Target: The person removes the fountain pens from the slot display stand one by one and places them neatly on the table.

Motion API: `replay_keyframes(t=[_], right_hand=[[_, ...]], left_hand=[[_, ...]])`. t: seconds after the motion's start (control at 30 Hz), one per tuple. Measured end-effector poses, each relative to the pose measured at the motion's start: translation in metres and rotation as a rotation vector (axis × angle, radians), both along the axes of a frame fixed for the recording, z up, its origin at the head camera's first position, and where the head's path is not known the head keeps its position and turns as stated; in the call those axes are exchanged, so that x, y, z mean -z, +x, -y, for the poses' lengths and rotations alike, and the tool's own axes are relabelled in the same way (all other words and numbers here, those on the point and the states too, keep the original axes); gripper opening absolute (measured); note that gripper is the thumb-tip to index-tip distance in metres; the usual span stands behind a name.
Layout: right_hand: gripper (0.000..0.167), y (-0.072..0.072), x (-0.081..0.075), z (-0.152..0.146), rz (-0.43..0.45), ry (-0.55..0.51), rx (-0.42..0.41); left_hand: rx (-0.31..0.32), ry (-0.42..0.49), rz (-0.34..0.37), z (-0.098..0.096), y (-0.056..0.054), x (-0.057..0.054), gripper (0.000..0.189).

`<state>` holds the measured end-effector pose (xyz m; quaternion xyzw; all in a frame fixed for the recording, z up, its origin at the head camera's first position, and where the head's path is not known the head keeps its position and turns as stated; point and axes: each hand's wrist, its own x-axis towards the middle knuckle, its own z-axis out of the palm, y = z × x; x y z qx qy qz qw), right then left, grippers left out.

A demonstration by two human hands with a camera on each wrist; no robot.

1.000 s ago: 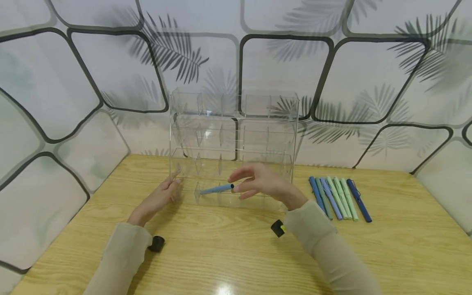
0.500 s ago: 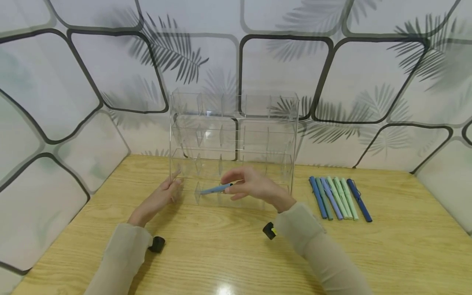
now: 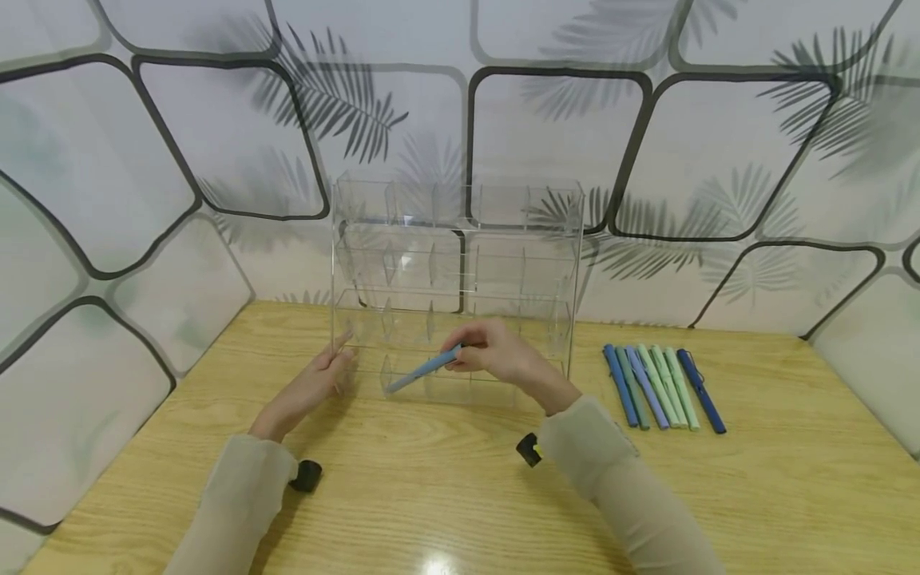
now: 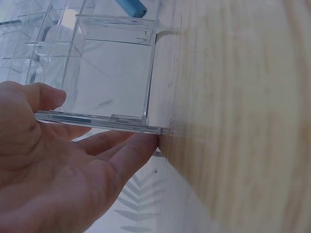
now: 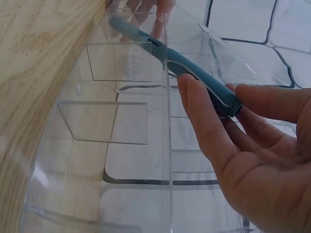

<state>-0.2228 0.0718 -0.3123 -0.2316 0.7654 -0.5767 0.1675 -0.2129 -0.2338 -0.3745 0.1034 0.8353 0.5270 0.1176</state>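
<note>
A clear acrylic rack [image 3: 453,231] with several divided tiers stands at the middle of the table. My left hand [image 3: 311,391] grips its left side panel [image 4: 97,119] near the bottom, thumb on the inner face and fingers on the outer one. With thumb and fingers, my right hand [image 3: 506,351] pinches a blue pen [image 3: 424,370] at its clip end. The pen slants over the lowest tier, held end raised, far end down at the left by a divider [image 3: 386,375]. In the right wrist view, its metal clip [image 5: 197,80] faces the fingers.
Several pens [image 3: 650,387] in blue, green, lavender and dark navy lie in a row on the wooden table [image 3: 431,487], right of the rack. A patterned wall covering [image 3: 561,144] rises behind. Black devices [image 3: 307,476] sit at both wrists.
My right hand's fingers have closed onto the pen's end. The pen has tilted more steeply, its held end rising and its far end dropping. My left hand has stayed on the rack.
</note>
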Motion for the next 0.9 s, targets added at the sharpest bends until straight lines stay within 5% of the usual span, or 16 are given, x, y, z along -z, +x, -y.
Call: replay_keyframes(t=[0.9], right_hand=[[0.018,0.005,-0.003,-0.041,-0.054,-0.156,0.106]], left_hand=[[0.013,-0.022,-0.002,0.001,0.0,-0.001,0.066]])
